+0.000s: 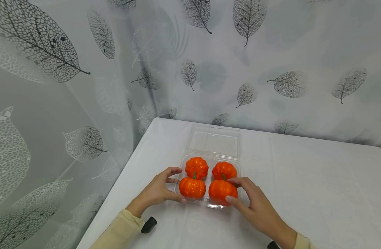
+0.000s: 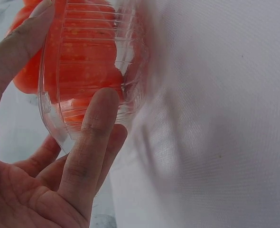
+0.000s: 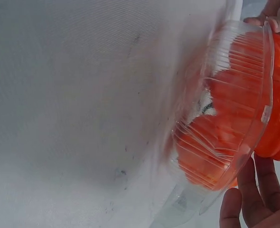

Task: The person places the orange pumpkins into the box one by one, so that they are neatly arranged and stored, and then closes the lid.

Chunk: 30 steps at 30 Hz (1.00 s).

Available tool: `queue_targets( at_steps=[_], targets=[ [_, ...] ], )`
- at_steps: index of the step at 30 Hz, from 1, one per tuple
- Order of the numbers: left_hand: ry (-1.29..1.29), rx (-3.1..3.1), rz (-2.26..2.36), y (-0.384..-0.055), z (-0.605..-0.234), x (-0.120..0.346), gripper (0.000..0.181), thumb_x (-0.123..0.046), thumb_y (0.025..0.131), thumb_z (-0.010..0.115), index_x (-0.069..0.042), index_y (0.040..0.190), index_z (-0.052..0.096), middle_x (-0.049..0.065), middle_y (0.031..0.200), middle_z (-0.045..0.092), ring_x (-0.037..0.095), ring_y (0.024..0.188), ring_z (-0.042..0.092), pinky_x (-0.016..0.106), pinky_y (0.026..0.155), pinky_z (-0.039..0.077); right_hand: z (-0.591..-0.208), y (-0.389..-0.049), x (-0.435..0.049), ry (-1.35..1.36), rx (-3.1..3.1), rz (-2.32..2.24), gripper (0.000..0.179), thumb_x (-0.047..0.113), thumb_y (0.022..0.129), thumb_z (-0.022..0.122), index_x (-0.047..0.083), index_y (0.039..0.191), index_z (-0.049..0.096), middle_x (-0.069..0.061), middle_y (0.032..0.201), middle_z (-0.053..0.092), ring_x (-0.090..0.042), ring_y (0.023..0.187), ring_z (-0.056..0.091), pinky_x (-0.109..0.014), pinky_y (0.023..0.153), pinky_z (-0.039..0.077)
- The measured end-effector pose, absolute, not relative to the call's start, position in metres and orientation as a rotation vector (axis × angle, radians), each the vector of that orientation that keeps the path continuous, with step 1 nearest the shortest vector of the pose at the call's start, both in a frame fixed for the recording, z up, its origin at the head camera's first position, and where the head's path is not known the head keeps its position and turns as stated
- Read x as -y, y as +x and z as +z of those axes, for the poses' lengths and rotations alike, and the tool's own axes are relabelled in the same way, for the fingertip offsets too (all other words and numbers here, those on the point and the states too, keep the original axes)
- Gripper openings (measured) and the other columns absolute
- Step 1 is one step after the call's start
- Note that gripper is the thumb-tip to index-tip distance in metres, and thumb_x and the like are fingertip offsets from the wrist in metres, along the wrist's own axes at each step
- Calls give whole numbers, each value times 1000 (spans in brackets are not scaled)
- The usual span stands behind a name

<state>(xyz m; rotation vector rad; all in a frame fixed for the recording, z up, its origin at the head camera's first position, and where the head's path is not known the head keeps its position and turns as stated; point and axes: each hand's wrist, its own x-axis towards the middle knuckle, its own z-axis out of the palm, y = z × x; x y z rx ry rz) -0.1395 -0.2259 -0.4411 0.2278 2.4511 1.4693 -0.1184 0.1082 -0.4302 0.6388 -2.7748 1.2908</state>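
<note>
A clear plastic clamshell container holds several small orange pumpkins with green stems, two at the back and two in front. My left hand grips the container's left side, the thumb near its front corner and fingers further back; in the left wrist view the thumb is at the rim and a finger lies against the ribbed wall. At the front right, my right hand holds a pumpkin between thumb and fingers. The front left pumpkin sits beside my left hand. Behind it is another pumpkin.
The container's clear lid lies folded back on the white-covered table. A leaf-patterned curtain hangs behind and to the left of the table. A black object shows next to the left sleeve.
</note>
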Motion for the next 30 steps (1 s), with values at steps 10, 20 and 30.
queue_targets(
  at_steps=[10,20,30],
  targets=[
    [232,-2453,1465,-140,-441,226,96,-24,66,98,-6,145,47,10,148,50,34,124,58,45,92,56,-437,-119,-108,728,2736,1005,44,50,93,71,26,128,62,14,121,61,-18,116,56,-55,99,44],
    [225,-2461,1452,-140,-440,226,96,-26,65,98,-7,145,47,11,147,50,35,124,57,45,92,56,-444,-123,-108,807,2676,797,44,49,88,77,23,123,69,11,113,62,-21,115,53,-50,95,44],
    [224,-2463,1445,-140,-439,226,96,-27,66,98,-6,145,47,11,147,50,34,124,58,46,92,56,-446,-123,-107,849,2650,726,48,45,88,77,21,128,68,6,114,59,-25,116,53,-50,100,44]
  ],
)
